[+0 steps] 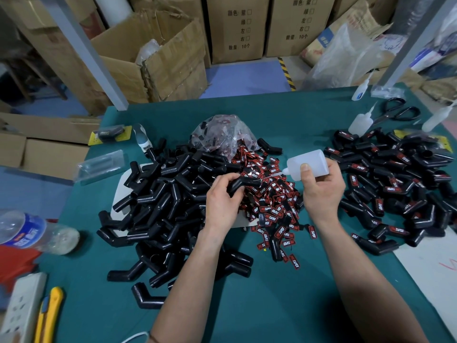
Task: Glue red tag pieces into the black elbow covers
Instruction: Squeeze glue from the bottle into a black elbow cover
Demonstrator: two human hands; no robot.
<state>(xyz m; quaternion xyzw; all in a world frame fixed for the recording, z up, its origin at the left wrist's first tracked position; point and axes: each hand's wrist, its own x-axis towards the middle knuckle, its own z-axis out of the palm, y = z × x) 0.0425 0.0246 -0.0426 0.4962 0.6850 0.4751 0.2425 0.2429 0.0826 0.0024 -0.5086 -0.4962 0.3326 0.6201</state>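
Left hand (220, 203) grip curled round black elbow cover (243, 184), right hand (321, 188) grip holding glue bottle (308, 164), nozzle toward cover

glue bottles (308, 164) 4 | scissors (398, 111) 1 | water bottle (29, 230) 1 | elbow covers (160, 194) 2 piles | red tags (272, 201) 1 heap

Both forearms are bare down to the left hand (220, 201) and right hand (321, 191). A thin dark cord (153, 339) rings the left forearm.
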